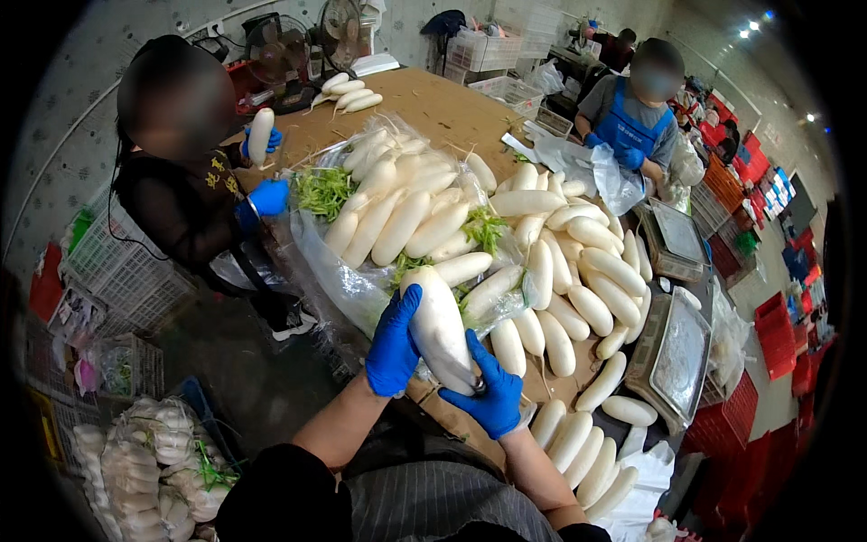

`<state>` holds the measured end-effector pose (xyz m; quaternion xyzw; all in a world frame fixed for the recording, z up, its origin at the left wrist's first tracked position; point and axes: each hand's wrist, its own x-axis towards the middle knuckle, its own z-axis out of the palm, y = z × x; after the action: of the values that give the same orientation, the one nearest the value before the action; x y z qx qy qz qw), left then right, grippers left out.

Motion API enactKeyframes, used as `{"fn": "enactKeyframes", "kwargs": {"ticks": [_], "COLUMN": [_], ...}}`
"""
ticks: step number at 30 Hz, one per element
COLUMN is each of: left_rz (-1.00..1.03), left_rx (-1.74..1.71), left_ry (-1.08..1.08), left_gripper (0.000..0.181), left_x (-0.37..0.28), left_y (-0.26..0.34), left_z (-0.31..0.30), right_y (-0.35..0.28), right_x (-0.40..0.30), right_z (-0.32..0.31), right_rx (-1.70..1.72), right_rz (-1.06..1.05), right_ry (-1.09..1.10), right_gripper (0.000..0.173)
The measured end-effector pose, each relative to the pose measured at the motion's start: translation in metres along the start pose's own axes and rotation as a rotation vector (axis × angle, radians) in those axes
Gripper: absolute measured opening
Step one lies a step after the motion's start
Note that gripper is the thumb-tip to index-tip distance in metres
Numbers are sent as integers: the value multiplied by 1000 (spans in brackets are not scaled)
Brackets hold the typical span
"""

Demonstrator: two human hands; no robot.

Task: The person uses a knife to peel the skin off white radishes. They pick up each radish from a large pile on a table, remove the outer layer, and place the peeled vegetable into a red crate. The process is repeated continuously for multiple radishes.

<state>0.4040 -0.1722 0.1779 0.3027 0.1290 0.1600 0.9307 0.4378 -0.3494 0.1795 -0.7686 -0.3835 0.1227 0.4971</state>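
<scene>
Both my hands wear blue gloves and hold one large white radish over the near edge of the table. My left hand wraps its left side; my right hand supports its lower end, where a dark blade-like piece shows by the fingers, too small to identify. Beyond it, many white radishes lie on a clear plastic sheet with cut green leaves. More white radishes are heaped to the right. A row of radishes lies by my right forearm.
Two weighing scales stand along the right edge. A person at the left holds a radish; another person in a blue apron handles plastic bags. White crates and bagged garlic-like bulbs stand at lower left.
</scene>
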Motion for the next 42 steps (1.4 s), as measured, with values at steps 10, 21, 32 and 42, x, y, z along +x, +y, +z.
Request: {"fn": "enactKeyframes", "kwargs": {"ticks": [10, 21, 32, 42], "left_rz": [-1, 205, 194, 267], "left_rx": [458, 1333, 599, 22], "left_ry": [-189, -222, 101, -87], "left_gripper": [59, 65, 42, 57], "left_x": [-5, -22, -7, 7], "left_y": [14, 28, 27, 4], "left_z": [2, 12, -4, -14], "right_y": [41, -14, 67, 53], "right_x": [14, 61, 47, 15], "right_z": [-53, -76, -62, -6], "right_rx": [343, -616, 101, 1201], "right_rz": [115, -446, 327, 487], "right_ry": [27, -175, -25, -249], "right_gripper": [31, 33, 31, 43]}}
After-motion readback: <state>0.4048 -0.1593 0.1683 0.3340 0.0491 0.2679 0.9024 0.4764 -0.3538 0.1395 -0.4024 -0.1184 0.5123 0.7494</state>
